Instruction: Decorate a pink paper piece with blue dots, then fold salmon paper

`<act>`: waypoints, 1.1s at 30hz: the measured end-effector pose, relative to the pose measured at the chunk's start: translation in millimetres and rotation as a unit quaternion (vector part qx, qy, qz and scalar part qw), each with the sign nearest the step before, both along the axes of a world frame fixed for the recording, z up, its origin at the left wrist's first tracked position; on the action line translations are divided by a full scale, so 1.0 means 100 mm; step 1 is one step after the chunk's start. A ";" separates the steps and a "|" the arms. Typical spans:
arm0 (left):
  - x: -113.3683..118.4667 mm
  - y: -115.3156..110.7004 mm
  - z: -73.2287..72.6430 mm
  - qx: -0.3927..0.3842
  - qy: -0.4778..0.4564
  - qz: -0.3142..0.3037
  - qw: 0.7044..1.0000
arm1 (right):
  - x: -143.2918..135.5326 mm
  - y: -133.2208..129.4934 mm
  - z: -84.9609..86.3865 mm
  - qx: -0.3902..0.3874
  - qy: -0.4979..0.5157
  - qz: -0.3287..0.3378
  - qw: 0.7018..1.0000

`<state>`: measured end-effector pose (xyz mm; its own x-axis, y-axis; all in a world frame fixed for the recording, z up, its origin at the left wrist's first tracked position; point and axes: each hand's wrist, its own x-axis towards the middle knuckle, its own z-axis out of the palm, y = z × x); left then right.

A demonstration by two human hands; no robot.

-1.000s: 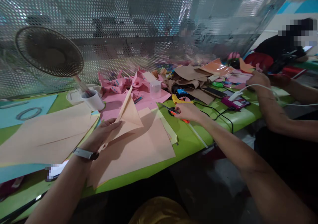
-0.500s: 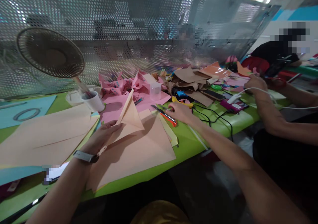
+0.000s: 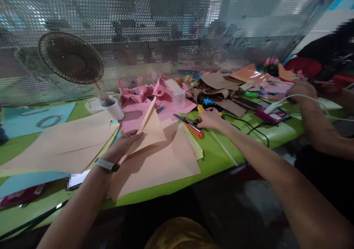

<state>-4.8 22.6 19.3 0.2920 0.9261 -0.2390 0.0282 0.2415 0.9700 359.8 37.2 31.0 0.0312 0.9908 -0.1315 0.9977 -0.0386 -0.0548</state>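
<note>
My left hand (image 3: 127, 141), with a watch on its wrist, pinches a folded peach paper sheet (image 3: 153, 131) whose pointed corner stands up. This folded piece rests over a larger flat peach sheet (image 3: 163, 168). My right hand (image 3: 208, 120) is at the right edge of the papers, its fingers closed at the handle end of what look like dark scissors (image 3: 180, 117). The grip is partly hidden. Just below those fingers lies an orange utility knife (image 3: 197, 132). Something yellow (image 3: 200, 108) shows behind the hand.
More peach sheets (image 3: 80, 146) lie left, with a phone (image 3: 79, 179) at the front edge. A fan (image 3: 71, 57) and white cup (image 3: 113, 109) stand behind. Pink and brown scraps (image 3: 218, 80) pile at the back. Cables and a purple power bank (image 3: 272, 115) lie right, near another person's hand (image 3: 302, 90).
The view has turned a little left, so everything sits further right. My left hand still holds the folded sheet. The fingers of my right hand have shifted slightly at the scissors' handle.
</note>
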 end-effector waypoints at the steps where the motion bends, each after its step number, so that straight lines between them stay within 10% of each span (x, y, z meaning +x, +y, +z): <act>1: -0.01 0.01 -0.01 0.001 0.008 -0.022 1.000 | 0.00 0.02 0.02 -0.011 0.001 0.002 1.000; 13: -0.03 0.01 0.02 0.008 -0.020 -0.041 0.999 | 0.15 -0.16 0.19 -0.037 0.223 -0.055 0.973; 18: -0.03 0.01 0.01 0.019 -0.031 -0.043 0.998 | 0.10 -0.31 0.07 0.015 0.605 -0.092 0.791; 23: -0.03 0.00 0.02 0.012 -0.024 -0.052 0.998 | -0.46 -0.31 -0.05 0.044 0.759 -0.058 0.647; 33: -0.05 -0.04 0.11 0.002 -0.040 -0.056 0.998 | -1.42 -0.26 -0.20 0.133 0.724 0.021 0.677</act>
